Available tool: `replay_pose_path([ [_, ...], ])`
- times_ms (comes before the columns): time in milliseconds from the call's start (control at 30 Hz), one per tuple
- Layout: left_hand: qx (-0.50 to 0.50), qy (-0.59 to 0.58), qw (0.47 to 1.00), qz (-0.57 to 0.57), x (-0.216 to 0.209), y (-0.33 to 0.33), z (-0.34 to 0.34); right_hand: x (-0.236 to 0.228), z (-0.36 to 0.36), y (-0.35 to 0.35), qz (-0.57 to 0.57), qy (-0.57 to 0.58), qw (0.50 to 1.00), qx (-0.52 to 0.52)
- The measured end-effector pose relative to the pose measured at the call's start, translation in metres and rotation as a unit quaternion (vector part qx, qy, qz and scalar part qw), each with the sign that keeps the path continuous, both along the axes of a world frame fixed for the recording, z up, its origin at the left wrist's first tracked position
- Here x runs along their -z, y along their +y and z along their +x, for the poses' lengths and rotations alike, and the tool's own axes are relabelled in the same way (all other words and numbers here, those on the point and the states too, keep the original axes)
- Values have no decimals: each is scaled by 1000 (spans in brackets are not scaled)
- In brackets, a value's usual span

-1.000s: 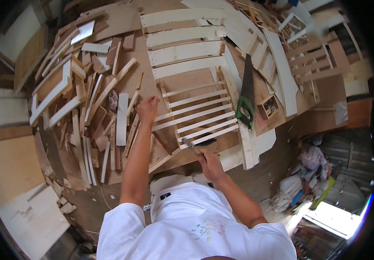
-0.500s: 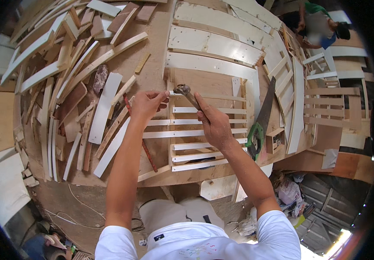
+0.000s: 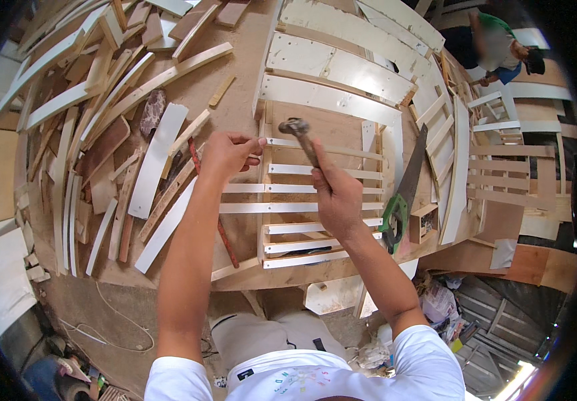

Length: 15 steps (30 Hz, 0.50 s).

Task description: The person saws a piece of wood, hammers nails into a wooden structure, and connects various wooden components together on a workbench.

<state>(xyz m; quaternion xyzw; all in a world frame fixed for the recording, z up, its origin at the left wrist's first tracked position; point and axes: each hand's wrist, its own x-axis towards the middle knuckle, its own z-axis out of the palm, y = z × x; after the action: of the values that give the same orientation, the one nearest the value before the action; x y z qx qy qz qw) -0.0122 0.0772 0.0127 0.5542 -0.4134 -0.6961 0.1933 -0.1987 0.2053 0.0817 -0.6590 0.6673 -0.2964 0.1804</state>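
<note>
My right hand [image 3: 338, 200] is wrapped round the handle of a hammer [image 3: 309, 148], whose slightly blurred head hangs over the slatted frame. Thumb and finger of my left hand [image 3: 231, 152] are pinched together at the left end of the top white slat [image 3: 290, 144]; anything small between them I cannot make out. Below it, several white-edged slats lie across the wooden frame [image 3: 265, 123], and two of them stick out past its left side. Dark spots like nail heads show at some slat ends.
Right of the frame lies a handsaw [image 3: 408, 180] with a green handle, beside a small wooden box [image 3: 424, 222]. A red strip [image 3: 227, 244] and a heap of offcuts [image 3: 118, 134] cover the left side. White panels [image 3: 342, 63] lie beyond. Another person [image 3: 495, 47] is at the far right.
The hammer has lifted away from my left fingers, its head now farther up and to the right. My left hand stays at the slat's end. The other person has shifted posture.
</note>
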Motion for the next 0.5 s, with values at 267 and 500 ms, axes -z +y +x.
replay_pose_path([
  [267,-14,30,999,6,3,2,-1,2,-3,3,-60,8,998,8],
  [500,-11,39,999,20,4,-1,1,4,-1,1,-53,23,998,-11],
])
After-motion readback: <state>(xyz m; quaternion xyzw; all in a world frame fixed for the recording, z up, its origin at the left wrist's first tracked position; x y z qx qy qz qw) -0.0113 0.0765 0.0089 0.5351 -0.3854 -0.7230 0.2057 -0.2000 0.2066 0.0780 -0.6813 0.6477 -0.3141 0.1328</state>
